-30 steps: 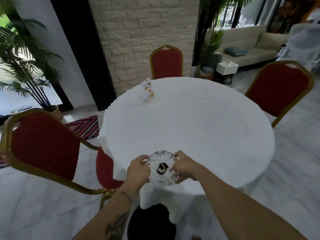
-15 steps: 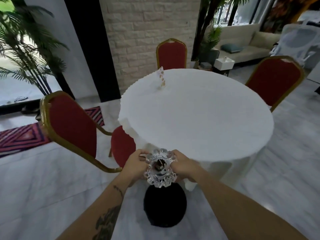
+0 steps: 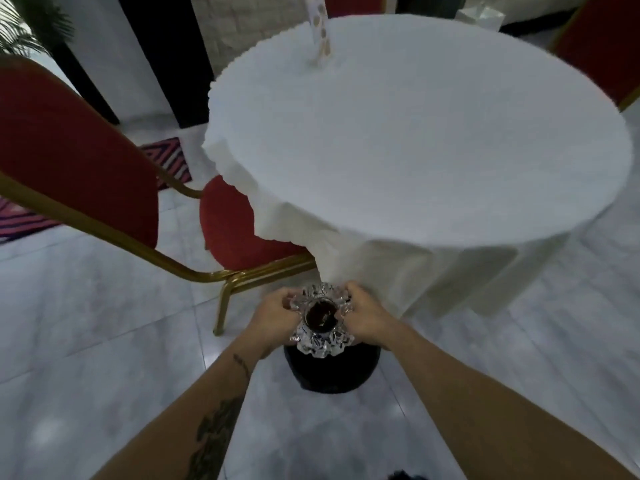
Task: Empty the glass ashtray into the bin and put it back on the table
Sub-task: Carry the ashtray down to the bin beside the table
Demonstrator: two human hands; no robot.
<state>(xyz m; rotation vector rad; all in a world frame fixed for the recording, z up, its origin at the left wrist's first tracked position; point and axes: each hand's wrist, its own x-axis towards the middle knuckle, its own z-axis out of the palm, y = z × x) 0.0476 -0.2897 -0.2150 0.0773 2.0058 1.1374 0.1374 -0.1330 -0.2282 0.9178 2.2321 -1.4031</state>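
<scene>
The glass ashtray [image 3: 322, 336], clear with a scalloped rim and dark contents in its bowl, is held level in the air. My left hand [image 3: 277, 317] grips its left edge and my right hand [image 3: 363, 318] its right edge. Directly beneath it stands the black round bin [image 3: 332, 370] on the floor, partly hidden by the ashtray and my hands. Beyond them is the round table [image 3: 415, 140] under a white cloth, its near edge just past my hands.
A red chair with a gold frame [image 3: 86, 161] stands to the left, its leg close to my left hand. A card stand [image 3: 320, 29] sits at the table's far side. Another red chair [image 3: 602, 39] is at the upper right. Pale marble floor surrounds the bin.
Both hands have carried the ashtray off the table edge and lowered it over the black bin. The view has tilted downward and closer to the floor.
</scene>
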